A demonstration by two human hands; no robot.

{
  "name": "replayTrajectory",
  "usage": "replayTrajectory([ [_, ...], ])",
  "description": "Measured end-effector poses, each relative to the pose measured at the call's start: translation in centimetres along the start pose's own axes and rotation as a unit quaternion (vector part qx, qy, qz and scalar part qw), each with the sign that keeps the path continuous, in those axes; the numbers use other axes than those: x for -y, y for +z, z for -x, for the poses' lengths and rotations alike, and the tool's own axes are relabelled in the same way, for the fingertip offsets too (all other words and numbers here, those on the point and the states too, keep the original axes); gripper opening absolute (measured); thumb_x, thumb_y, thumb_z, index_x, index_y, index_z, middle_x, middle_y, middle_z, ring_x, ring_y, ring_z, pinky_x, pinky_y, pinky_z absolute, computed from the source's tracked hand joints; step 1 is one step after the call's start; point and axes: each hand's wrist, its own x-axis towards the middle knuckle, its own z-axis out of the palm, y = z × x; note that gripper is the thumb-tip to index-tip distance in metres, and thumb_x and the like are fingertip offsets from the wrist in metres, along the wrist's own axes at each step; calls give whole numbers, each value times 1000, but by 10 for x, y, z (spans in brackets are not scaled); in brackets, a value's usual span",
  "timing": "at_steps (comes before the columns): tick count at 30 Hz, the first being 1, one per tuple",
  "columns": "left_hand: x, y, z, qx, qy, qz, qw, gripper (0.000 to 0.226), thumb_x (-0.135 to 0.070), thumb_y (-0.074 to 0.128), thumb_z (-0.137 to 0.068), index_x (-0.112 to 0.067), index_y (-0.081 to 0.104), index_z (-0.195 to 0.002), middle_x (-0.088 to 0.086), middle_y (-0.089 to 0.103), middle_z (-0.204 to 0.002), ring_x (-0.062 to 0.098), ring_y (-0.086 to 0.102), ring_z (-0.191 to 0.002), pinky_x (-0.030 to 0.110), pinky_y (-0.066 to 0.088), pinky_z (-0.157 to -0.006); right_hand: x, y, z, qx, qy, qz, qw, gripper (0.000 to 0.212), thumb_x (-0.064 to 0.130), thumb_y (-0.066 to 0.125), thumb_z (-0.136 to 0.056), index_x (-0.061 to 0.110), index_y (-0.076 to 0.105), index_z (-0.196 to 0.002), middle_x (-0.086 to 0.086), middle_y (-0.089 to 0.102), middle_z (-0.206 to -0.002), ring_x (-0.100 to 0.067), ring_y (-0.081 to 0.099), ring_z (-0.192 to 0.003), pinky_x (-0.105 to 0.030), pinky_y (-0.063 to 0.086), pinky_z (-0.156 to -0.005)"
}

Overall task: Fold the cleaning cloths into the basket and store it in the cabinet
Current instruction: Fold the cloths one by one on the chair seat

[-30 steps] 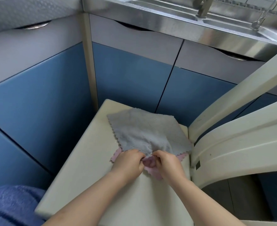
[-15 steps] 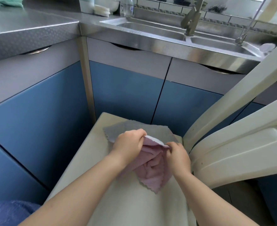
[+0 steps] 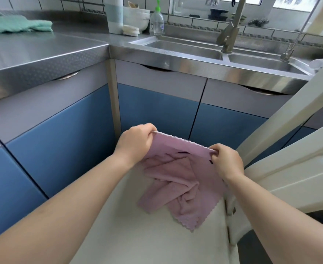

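Pink cloth [image 3: 177, 178] before blue cabinets [image 3: 157, 113]

A steel counter [image 3: 42, 48] and double sink [image 3: 185, 47] ran across the upper frame above blue cabinet doors [image 3: 157, 111]; white tiles [image 3: 48, 2] behind.

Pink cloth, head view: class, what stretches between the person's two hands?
In the head view, the pink cloth's scalloped top edge runs taut from left hand to right hand; nothing else.

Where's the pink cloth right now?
Centre of the head view: the crumpled pink microfibre cloth hangs between the left hand and right hand, above the cream surface.
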Motion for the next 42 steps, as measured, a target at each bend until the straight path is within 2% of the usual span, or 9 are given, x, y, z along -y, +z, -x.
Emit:
replayTrajectory([
  [4, 14, -36, -12, -37, -8, -15, 999, 24, -13, 43, -91, -21, 64, -100, -4, 68, -97, 22, 60, -89, 33, 46, -71, 19, -18, -17, -30, -56, -9, 998, 21, 19, 53, -88, 26, 70, -99, -1, 67, -101, -24, 59, -93, -37, 49, -79],
  [7, 25, -69, -18, -77, -11, -29, 997, 24, -14, 45, -90, -23, 65, -99, -4, 69, -95, 21, 61, -89, 32, 46, -70, 48, -41, -22, -74, -80, -136, 985, 15, 24, 59, -90, 19, 71, -98, 3, 69, -93, -17, 60, -87, -27, 46, -73],
  [14, 52, -127, 22, -166, -41, 18, 985, 15, -27, 54, -94, -15, 60, -88, -1, 58, -69, 11, 53, -65, 13, 36, -56, 95, -66, 16, -20, -140, -420, 897, 12, 14, 60, -90, 20, 64, -81, 9, 61, -73, 1, 52, -66, -10, 41, -63],
  [17, 71, -130, 58, -85, -64, 71, 992, 21, -38, 54, -93, -21, 55, -80, -9, 55, -65, -3, 49, -59, 10, 35, -56, 91, -47, 49, 27, -143, -457, 877, 15, 15, 54, -94, 15, 60, -81, 11, 53, -71, -4, 46, -67, -14, 39, -62],
  [22, 101, -101, 132, 98, -116, 133, 979, 23, -42, 51, -87, -23, 55, -75, -15, 54, -64, 1, 46, -59, 14, 36, -57, 60, -1, 107, 113, -92, -447, 882, 18, 19, 45, -98, 21, 61, -90, 18, 63, -76, 3, 54, -73, -12, 43, -65],
  [25, 115, -73, 181, 186, -149, 128, 963, 22, -36, 52, -93, -24, 53, -75, -14, 51, -62, 1, 43, -57, 22, 37, -59, 31, 35, 151, 159, -19, -422, 892, 19, 18, 45, -98, 22, 63, -91, 6, 63, -82, -6, 53, -81, -21, 41, -71],
  [27, 119, -57, 206, 230, -166, 122, 951, 26, -35, 49, -94, -19, 51, -74, -15, 47, -62, 1, 40, -58, 25, 36, -61, 16, 51, 179, 172, 35, -432, 885, 21, 11, 45, -97, 19, 63, -88, 2, 61, -82, -8, 53, -79, -14, 41, -65],
  [34, 120, -31, 242, 324, -243, 160, 900, 33, -37, 45, -96, -9, 55, -83, -12, 51, -73, 1, 46, -68, 25, 41, -72, -11, 68, 224, 236, 97, -419, 871, 24, 7, 43, -97, 16, 59, -81, 22, 61, -68, 4, 52, -70, -10, 39, -67],
  [42, 122, -30, 235, 322, -248, 153, 901, 25, -36, 49, -94, -19, 54, -77, -12, 51, -67, 0, 45, -61, 18, 37, -62, -25, 75, 218, 241, 87, -323, 911, 25, 16, 48, -96, 5, 45, -74, 3, 39, -68, -7, 35, -63, -25, 30, -59],
])
